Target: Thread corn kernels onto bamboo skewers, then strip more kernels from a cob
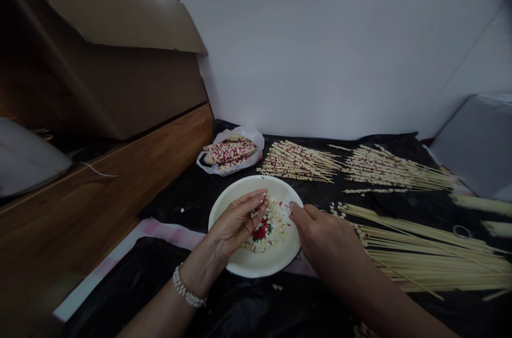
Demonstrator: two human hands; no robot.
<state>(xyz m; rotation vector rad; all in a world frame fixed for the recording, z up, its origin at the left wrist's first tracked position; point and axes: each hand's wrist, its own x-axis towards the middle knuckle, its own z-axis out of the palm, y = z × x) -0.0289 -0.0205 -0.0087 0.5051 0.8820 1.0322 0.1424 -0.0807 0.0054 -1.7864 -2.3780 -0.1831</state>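
Note:
A white bowl (221, 209) holds loose pale and dark-red corn kernels (276, 223), and a red and green pattern shows on its bottom. Over its left side is my left hand (240, 218), fingers curled and thumb near the fingertips, closed on a few corn kernels. My right hand (322, 231) is at the bowl's right rim with its fingers pinched together. What that pinch holds is too small and too hidden to make out. Just right of this hand lie thin wooden skewers (432, 260), some with kernels on their ends.
Behind the bowl, a plastic bag (258, 141) holds speckled corn cobs (230, 152). Two piles of kernel-threaded skewers (296, 159) lie at the back on black plastic sheeting (168, 194). A cardboard box (152, 77) stands on the left by a wooden board (160, 151); a white wall rises behind.

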